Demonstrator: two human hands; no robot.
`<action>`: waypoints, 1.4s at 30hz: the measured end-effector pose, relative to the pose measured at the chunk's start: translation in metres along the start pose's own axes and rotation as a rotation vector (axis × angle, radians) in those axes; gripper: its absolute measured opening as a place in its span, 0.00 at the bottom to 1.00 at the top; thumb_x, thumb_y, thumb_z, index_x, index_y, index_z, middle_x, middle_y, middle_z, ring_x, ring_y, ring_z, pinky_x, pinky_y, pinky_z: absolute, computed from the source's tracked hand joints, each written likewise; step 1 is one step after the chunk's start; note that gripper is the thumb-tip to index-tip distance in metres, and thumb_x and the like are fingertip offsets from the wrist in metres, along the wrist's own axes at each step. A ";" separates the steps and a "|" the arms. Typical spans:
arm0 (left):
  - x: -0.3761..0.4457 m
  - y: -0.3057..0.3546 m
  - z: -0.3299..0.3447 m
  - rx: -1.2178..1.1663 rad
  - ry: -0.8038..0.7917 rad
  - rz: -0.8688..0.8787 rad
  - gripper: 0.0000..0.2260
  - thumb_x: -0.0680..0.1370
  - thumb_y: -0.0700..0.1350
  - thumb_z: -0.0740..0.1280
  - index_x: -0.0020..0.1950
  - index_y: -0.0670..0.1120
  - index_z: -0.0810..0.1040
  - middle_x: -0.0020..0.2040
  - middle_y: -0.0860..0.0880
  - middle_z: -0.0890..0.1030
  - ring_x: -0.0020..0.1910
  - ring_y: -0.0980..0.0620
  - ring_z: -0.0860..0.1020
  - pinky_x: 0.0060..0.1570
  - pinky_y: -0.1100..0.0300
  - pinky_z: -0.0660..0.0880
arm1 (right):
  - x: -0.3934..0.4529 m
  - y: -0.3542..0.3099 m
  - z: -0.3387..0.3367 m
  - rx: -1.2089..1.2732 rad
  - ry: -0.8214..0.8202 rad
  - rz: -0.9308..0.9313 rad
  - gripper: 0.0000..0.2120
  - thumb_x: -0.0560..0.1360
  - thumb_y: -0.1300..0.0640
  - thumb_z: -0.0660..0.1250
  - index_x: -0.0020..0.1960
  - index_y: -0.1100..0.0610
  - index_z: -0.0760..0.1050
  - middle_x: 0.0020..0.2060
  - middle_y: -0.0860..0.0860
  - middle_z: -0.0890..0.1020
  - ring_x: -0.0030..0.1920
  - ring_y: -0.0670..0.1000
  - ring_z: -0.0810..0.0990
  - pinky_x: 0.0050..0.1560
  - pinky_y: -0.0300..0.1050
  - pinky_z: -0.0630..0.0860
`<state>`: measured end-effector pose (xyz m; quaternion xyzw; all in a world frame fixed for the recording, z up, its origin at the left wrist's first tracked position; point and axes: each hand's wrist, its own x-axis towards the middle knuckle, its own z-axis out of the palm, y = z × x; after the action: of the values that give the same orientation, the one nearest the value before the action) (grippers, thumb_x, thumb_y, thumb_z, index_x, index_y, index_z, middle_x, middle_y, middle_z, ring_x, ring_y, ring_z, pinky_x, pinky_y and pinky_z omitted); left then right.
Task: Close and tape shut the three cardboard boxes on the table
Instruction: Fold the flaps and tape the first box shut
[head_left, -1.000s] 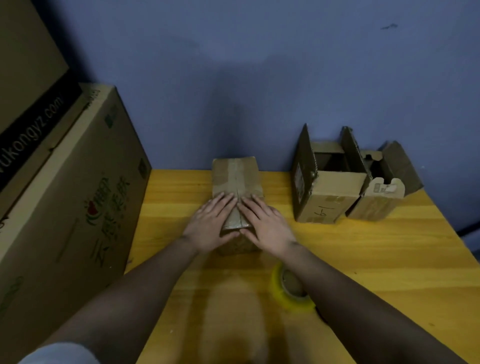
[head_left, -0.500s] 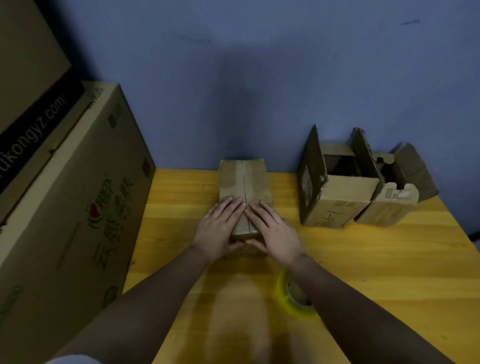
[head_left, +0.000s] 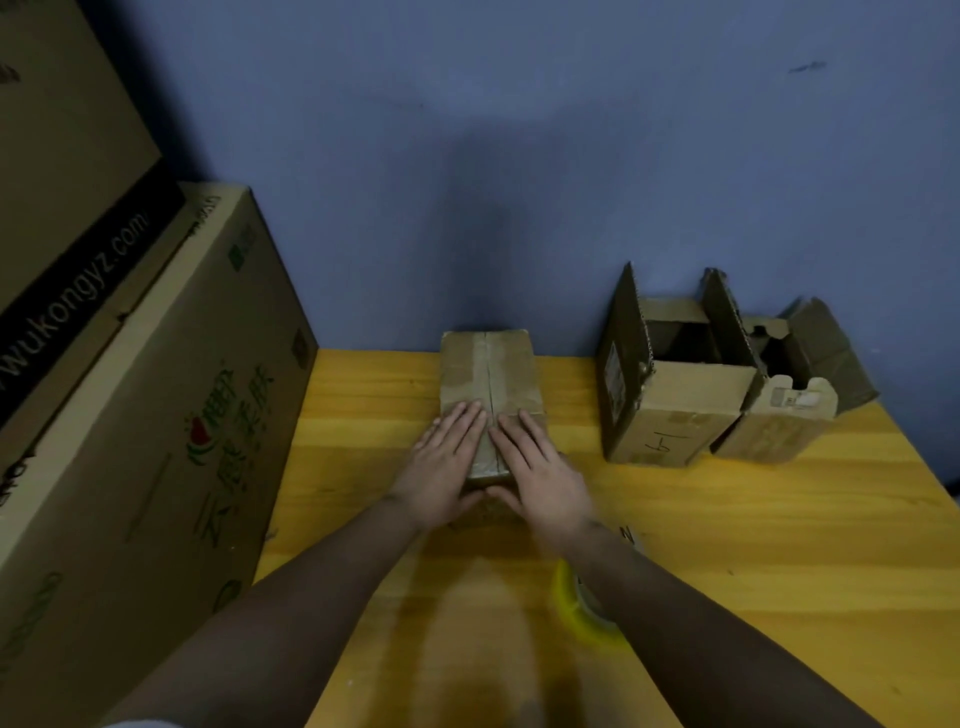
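Note:
A small cardboard box (head_left: 488, 369) with its flaps closed stands at the back middle of the yellow wooden table (head_left: 753, 545), tape along its top seam. My left hand (head_left: 447, 467) and my right hand (head_left: 540, 467) lie flat side by side on its near end, fingers spread, thumbs hooked over the near edge. Two open boxes stand at the back right: a larger one (head_left: 675, 410) with upright flaps and a smaller one (head_left: 779, 421) touching its right side. A yellow tape roll (head_left: 571, 608) lies under my right forearm, partly hidden.
Large printed cartons (head_left: 156, 415) are stacked along the table's left edge. A blue wall (head_left: 519, 156) rises right behind the boxes. The table's right corner (head_left: 924, 478) drops off at the far right.
Both hands stay pressed flat on the closed box, shifted slightly toward its near end. The view has drifted a little, so everything sits somewhat lower and to the right.

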<state>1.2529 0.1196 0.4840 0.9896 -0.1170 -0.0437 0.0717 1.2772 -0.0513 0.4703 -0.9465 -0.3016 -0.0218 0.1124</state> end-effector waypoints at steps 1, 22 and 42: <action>0.000 0.001 0.000 0.001 -0.013 -0.006 0.43 0.77 0.59 0.63 0.77 0.45 0.37 0.77 0.50 0.35 0.74 0.54 0.33 0.73 0.57 0.37 | -0.001 -0.003 0.000 0.001 -0.009 0.025 0.37 0.73 0.42 0.68 0.76 0.55 0.61 0.74 0.50 0.65 0.76 0.52 0.58 0.58 0.51 0.78; 0.012 0.034 -0.002 -0.989 0.231 -0.745 0.34 0.80 0.48 0.61 0.78 0.45 0.43 0.78 0.44 0.48 0.76 0.45 0.51 0.73 0.53 0.52 | 0.015 -0.007 -0.030 0.710 -0.120 0.472 0.32 0.81 0.49 0.59 0.79 0.55 0.47 0.79 0.51 0.48 0.77 0.52 0.51 0.75 0.47 0.51; -0.070 0.080 0.075 -0.909 -0.601 -0.385 0.06 0.80 0.49 0.63 0.54 0.49 0.76 0.55 0.48 0.78 0.52 0.51 0.76 0.54 0.58 0.75 | -0.150 0.032 0.004 -0.065 -0.423 0.266 0.26 0.78 0.49 0.63 0.74 0.52 0.62 0.66 0.51 0.74 0.67 0.53 0.70 0.66 0.49 0.64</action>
<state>1.1596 0.0495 0.4274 0.8071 0.0804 -0.3811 0.4438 1.1725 -0.1606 0.4439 -0.9646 -0.1904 0.1819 0.0180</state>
